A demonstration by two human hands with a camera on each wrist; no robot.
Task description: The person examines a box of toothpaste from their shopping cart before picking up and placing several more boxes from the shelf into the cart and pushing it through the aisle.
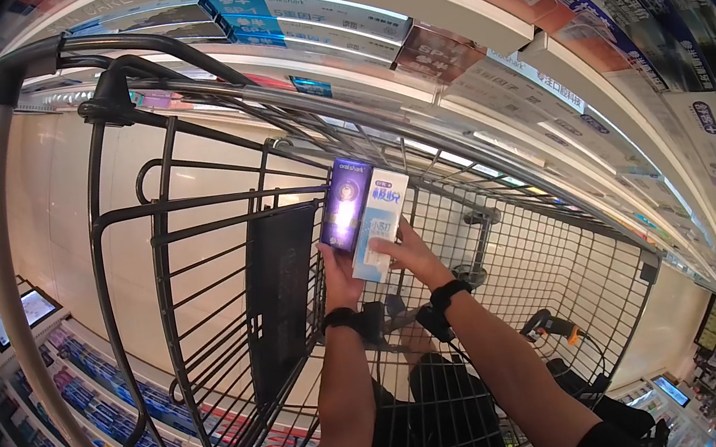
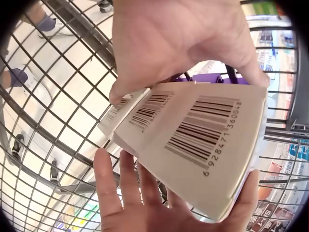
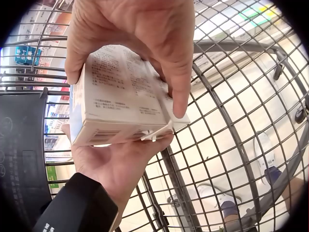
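In the head view my left hand (image 1: 343, 279) holds a purple toothpaste box (image 1: 346, 197) near its lower end. Beside it, tilted, is a white-and-blue toothpaste box (image 1: 386, 210), which my right hand (image 1: 411, 254) grips by the side with its thumb across the front. In the left wrist view my left hand (image 2: 178, 43) spans the boxes from above, and barcodes show on their pale ends (image 2: 207, 140). My right hand (image 2: 164, 212) cups them from the other side. Small print covers the white box's side (image 3: 120, 87) in the right wrist view. Both hands are over the shopping cart.
The wire cart (image 1: 562, 285) surrounds my arms, with its handle (image 1: 0, 212) at left. A black-and-orange item (image 1: 559, 328) lies toward the right. Stocked shelves (image 1: 327, 15) run along the top and right; another display (image 1: 96, 392) stands lower left. A shoe (image 3: 219, 195) shows through the mesh.
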